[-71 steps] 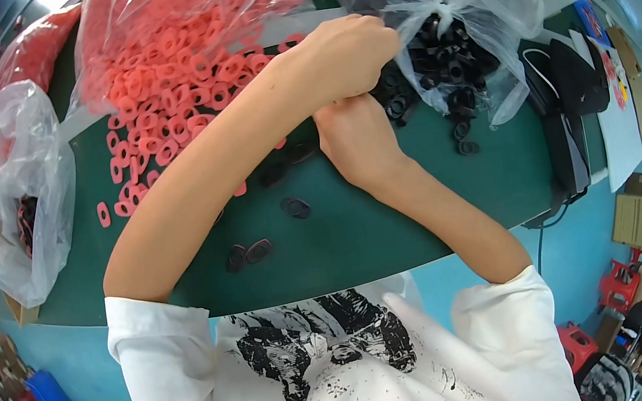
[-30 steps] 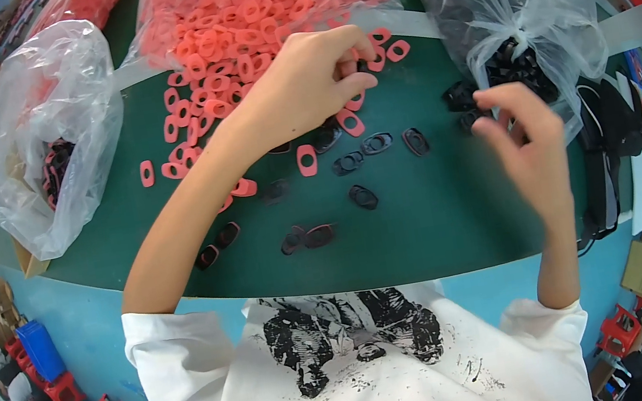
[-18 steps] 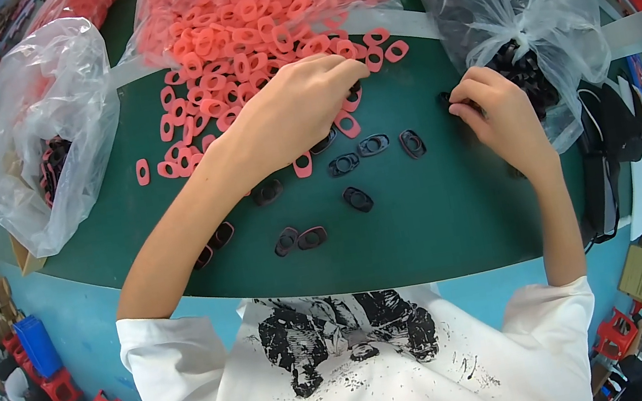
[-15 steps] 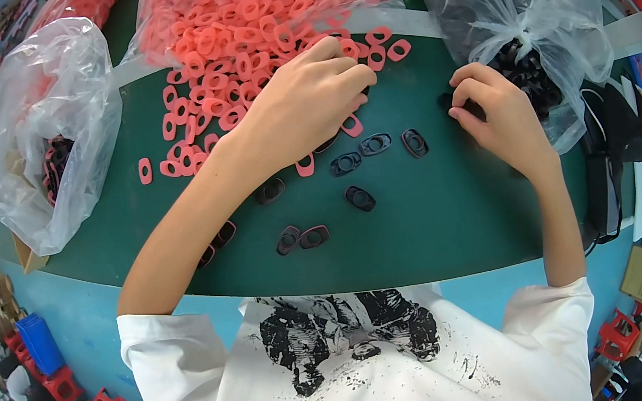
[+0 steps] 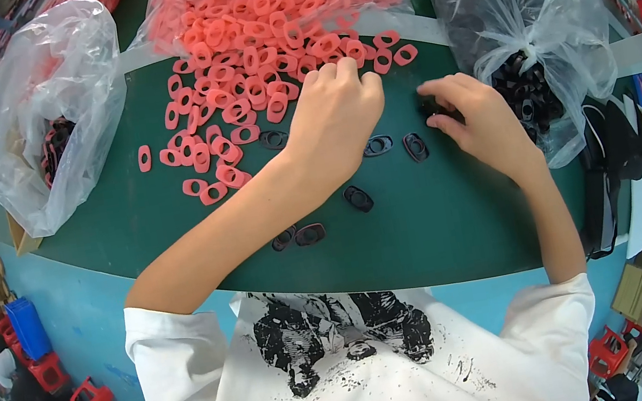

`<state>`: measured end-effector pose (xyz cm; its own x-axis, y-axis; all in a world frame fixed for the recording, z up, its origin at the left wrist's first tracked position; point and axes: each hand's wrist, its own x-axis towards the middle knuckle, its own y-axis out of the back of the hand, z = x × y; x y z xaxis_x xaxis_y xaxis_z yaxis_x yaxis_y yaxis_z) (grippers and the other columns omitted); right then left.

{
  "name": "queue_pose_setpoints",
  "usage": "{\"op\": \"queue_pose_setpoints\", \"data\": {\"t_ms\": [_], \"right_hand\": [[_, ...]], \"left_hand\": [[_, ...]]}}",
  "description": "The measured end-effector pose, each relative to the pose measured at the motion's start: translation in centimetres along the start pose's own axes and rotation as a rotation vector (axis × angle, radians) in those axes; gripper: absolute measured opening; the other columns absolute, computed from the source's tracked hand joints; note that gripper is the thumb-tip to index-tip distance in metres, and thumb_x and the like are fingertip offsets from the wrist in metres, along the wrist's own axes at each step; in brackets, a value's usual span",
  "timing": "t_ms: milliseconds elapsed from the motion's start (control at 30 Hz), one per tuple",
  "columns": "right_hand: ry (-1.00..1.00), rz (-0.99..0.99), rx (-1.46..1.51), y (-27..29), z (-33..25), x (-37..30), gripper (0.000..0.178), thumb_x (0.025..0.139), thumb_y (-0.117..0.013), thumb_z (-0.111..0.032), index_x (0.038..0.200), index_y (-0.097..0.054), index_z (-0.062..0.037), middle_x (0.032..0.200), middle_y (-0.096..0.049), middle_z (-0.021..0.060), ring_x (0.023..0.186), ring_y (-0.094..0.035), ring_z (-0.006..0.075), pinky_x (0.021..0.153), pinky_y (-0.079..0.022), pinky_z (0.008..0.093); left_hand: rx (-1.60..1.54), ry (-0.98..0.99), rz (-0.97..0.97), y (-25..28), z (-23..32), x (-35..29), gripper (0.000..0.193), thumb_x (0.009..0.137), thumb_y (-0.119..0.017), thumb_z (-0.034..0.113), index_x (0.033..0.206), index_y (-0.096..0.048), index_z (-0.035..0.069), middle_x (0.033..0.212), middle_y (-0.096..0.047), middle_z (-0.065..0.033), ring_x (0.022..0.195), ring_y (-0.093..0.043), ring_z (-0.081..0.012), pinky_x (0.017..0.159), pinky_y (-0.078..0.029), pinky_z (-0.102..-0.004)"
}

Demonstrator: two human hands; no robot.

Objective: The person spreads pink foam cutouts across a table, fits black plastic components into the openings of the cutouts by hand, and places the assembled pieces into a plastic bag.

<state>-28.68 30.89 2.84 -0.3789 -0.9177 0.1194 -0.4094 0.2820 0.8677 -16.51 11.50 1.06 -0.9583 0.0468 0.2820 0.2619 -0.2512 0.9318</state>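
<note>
Left hand [image 5: 334,117] curled knuckles-up on the green mat [image 5: 444,222], fingertips among loose red rings [image 5: 251,85], grip hidden. Right hand [image 5: 477,119] beside it, fingers pinched on a small black ring [image 5: 431,106]. Two more black rings [image 5: 395,145] flat between the hands, clear bag of black parts [image 5: 527,38] just right.

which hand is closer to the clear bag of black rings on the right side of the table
The right hand: its fingertips sit at the mouth of the bag of black rings. The left hand rests farther left, by the red rings.
</note>
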Motion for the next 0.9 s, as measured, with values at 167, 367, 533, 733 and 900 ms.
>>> {"op": "queue_pose_setpoints", "data": {"t_ms": [167, 367, 533, 733, 900], "right_hand": [[-0.030, 0.076, 0.084, -0.7, 1.1, 0.7, 0.022, 0.077, -0.073, 0.000, 0.097, -0.065, 0.0016, 0.087, -0.062, 0.0101, 0.072, -0.062, 0.0237, 0.067, -0.049, 0.0325], [-0.154, 0.058, 0.108, -0.3, 1.6, 1.2, 0.025, 0.076, -0.075, -0.001, 0.098, -0.065, 0.0012, 0.090, -0.060, 0.0095, 0.070, -0.059, 0.0182, 0.064, -0.048, 0.0296], [-0.083, -0.083, 0.184, 0.5, 0.0, 1.8, 0.031, 0.075, -0.077, -0.001, 0.104, -0.066, 0.0009, 0.085, -0.058, 0.0072, 0.065, -0.054, 0.0154, 0.061, -0.047, 0.0279], [-0.229, -0.136, 0.169, 0.4, 0.7, 2.9, 0.039, 0.071, -0.079, -0.001, 0.107, -0.065, 0.0017, 0.085, -0.058, 0.0075, 0.066, -0.054, 0.0151, 0.062, -0.047, 0.0274], [-0.236, -0.157, 0.102, 0.9, -0.5, 3.2, 0.039, 0.071, -0.079, -0.001, 0.107, -0.064, 0.0023, 0.092, -0.061, 0.0096, 0.073, -0.059, 0.0196, 0.069, -0.050, 0.0312]], "left_hand": [[0.054, 0.026, -0.050, 0.5, 0.8, 0.6, 0.035, 0.053, -0.074, -0.005, 0.085, -0.059, -0.003, 0.085, -0.062, -0.0192, 0.087, -0.061, -0.0318, 0.075, -0.047, -0.0362], [-0.060, -0.123, -0.066, 0.1, -0.3, 1.3, 0.029, 0.061, -0.069, -0.005, 0.087, -0.058, -0.002, 0.085, -0.062, -0.0173, 0.088, -0.060, -0.0336, 0.078, -0.047, -0.0387], [-0.011, -0.089, 0.030, -0.6, 0.6, 0.8, 0.034, 0.056, -0.075, -0.001, 0.087, -0.060, -0.003, 0.083, -0.063, -0.0142, 0.084, -0.063, -0.0280, 0.074, -0.050, -0.0345], [0.053, -0.022, 0.051, -1.5, 1.7, 1.1, 0.036, 0.058, -0.078, 0.005, 0.088, -0.061, -0.002, 0.086, -0.062, -0.0153, 0.084, -0.063, -0.0265, 0.071, -0.051, -0.0299], [0.082, 0.016, 0.078, -1.8, 2.1, 1.6, 0.036, 0.058, -0.078, 0.006, 0.090, -0.062, -0.002, 0.086, -0.062, -0.0145, 0.083, -0.061, -0.0251, 0.070, -0.051, -0.0281]]}}
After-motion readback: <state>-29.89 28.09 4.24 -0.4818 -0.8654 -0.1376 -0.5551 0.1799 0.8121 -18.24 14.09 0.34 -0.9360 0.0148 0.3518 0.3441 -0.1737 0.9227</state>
